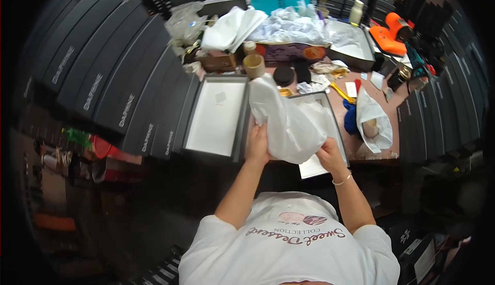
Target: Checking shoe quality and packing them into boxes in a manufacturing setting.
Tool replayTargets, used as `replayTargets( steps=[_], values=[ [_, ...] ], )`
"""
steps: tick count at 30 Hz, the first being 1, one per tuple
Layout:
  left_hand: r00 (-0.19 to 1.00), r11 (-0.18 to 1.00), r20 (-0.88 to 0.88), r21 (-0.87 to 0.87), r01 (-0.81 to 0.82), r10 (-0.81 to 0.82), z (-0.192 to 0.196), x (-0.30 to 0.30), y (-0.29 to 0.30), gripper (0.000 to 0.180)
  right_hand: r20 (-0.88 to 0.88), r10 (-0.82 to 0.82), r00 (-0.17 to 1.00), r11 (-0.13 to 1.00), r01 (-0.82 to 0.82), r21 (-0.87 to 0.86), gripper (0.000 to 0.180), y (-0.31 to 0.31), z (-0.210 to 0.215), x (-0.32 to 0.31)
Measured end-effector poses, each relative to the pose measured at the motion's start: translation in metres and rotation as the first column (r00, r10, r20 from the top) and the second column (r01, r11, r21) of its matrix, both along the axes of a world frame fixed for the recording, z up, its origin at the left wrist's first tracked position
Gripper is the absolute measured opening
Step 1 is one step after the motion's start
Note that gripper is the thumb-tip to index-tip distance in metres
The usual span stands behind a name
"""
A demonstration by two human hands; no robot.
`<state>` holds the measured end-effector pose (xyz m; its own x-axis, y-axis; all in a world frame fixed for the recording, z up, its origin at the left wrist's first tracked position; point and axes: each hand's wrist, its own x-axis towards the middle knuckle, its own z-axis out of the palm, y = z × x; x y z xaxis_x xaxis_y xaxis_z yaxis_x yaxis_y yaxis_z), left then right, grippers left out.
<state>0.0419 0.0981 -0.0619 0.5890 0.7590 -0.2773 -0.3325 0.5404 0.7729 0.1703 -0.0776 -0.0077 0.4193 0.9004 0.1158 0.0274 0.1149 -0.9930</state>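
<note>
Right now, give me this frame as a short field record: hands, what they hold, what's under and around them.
left hand: grips the white tissue sheet at its left edge
right hand: grips the same sheet at its lower right
sheet: lifted, crumpled, over the open grey box
beside it: grey box lid, white inside, to the left
behind: cluttered table, cardboard tube
left side: stacked black boxes

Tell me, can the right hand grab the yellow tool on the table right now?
Probably not yet. The right hand is pinching the white bag together with the left hand. The yellow tool lies uncovered beyond the open box, so the way looks free once the grip lets go.
</note>
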Motion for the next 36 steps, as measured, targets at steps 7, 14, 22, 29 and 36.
replayTargets(
  steps=[7,14,22,29,36],
  values=[
    [0.98,0.977,-0.139,0.181,-0.115,0.141,0.032,-0.072,0.011,0.044,-0.544,0.064,0.837,0.968,0.08,0.237,0.01,-0.013,0.047,-0.008],
    [0.988,0.716,-0.053,0.684,0.141,-0.144,0.098,-0.114,-0.103,0.094,0.217,0.363,0.906,0.923,-0.381,0.05,0.007,0.001,0.051,-0.08],
    [0.999,0.964,0.038,0.264,-0.044,0.036,0.039,-0.148,-0.11,0.036,0.786,0.029,0.617,0.999,-0.043,-0.004,0.022,-0.013,0.045,-0.102],
    [0.963,0.931,-0.188,0.346,-0.12,0.194,0.008,-0.201,-0.092,0.041,0.116,0.055,0.992,0.997,-0.049,-0.058,0.034,-0.011,0.064,-0.08],
    [0.882,0.761,-0.44,0.627,0.165,0.171,0.004,-0.225,-0.093,0.025,0.809,0.203,0.552,0.975,-0.034,-0.221,0.074,0.083,-0.019,-0.04]
  ],
)
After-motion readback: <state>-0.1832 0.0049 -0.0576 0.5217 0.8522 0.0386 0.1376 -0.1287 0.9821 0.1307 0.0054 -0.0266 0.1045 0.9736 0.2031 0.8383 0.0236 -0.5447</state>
